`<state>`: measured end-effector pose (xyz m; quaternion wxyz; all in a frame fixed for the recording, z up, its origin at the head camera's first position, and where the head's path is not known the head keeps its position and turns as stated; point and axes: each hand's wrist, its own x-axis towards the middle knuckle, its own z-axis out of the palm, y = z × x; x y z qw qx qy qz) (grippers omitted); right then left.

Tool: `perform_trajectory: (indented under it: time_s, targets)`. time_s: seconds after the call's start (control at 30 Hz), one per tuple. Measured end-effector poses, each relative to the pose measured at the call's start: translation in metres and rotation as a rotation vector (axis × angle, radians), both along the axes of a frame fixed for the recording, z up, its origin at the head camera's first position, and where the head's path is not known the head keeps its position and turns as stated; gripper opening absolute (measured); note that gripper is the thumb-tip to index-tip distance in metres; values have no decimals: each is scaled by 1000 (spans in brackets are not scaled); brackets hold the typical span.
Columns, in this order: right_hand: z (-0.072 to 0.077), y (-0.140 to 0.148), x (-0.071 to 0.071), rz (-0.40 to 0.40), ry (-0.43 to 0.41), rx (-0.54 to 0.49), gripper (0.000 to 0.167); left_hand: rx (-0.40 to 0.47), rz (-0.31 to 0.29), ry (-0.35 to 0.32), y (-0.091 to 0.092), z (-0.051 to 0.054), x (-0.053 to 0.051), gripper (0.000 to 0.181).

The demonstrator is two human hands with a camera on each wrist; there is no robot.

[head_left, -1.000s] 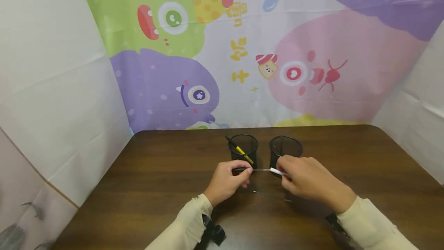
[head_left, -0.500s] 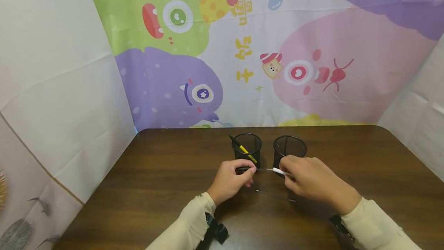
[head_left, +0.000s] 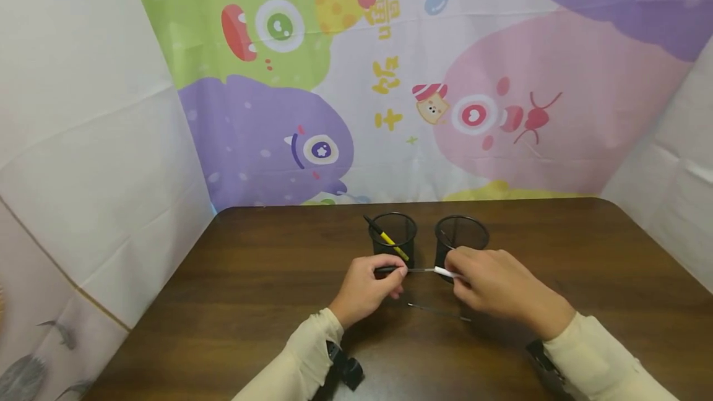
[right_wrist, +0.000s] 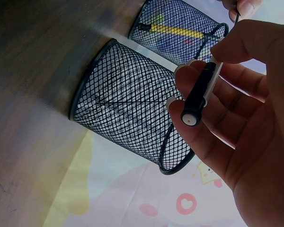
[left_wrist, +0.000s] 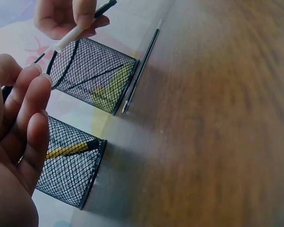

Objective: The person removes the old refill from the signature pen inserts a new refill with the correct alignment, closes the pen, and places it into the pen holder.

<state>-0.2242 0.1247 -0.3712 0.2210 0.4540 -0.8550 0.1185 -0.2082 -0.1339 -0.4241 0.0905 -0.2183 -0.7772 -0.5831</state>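
My left hand (head_left: pixel 364 286) pinches a slim black pen piece (head_left: pixel 384 270), and a thin refill (head_left: pixel 420 270) runs from it toward the right. My right hand (head_left: pixel 501 283) holds a white pen barrel (head_left: pixel 444 273) between thumb and fingers, its open end meeting the refill's tip. A black clip end (right_wrist: pixel 199 92) with a white button shows on that barrel in the right wrist view. Below both hands, another pen refill (left_wrist: pixel 143 68) lies loose on the table. How deep the held refill sits in the barrel cannot be told.
Behind the hands stand two black mesh pen cups, a left one (head_left: pixel 376 249) and a right one (right_wrist: pixel 128 99). A yellow and black pen (head_left: pixel 392 241) leans in the left cup. The brown wooden table (head_left: pixel 234 296) ends at a cartoon-print cloth (head_left: pixel 390 166).
The head view sways slightly sideways and back. Both hands keep their grips, with the refill and white barrel meeting end to end throughout.
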Motion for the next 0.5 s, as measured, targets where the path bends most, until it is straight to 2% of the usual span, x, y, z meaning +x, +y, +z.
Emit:
perform_trajectory:
  time_s: [0.33, 0.5]
  targets:
    - [0, 0, 0, -13, -18, 11, 18, 19, 3, -3, 0, 2, 1, 9]
    - [1, 0, 1, -22, -30, 13, 18, 11, 6, -8, 0, 1, 1, 13]
